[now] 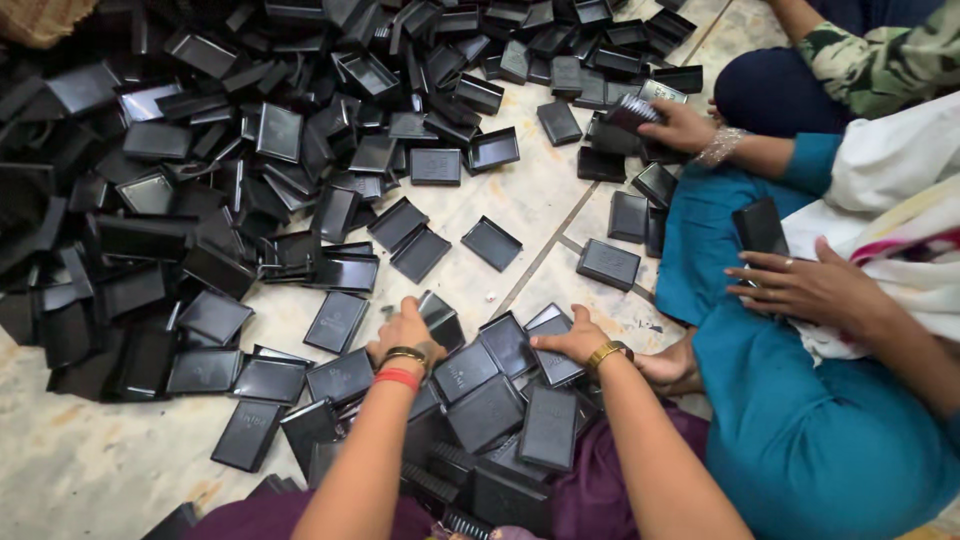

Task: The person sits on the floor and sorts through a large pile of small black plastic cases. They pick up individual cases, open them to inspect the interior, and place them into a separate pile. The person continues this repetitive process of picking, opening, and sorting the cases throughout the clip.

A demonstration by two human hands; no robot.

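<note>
My left hand (405, 330) reaches down among flat black plastic box halves on the tiled floor, its fingers closed around one small black tray (440, 312). My right hand (570, 343) lies flat on another black tray (553, 348) just right of it, fingers spread over its edge. A heap of the same black lids and trays (490, 400) is piled in front of my lap between both forearms.
A large pile of black trays (200, 150) covers the left and far floor. A seated person in teal at right holds a black tray (758, 226) on the lap; the other hand grips a stack (632, 110). A woven basket (40, 15) sits top left.
</note>
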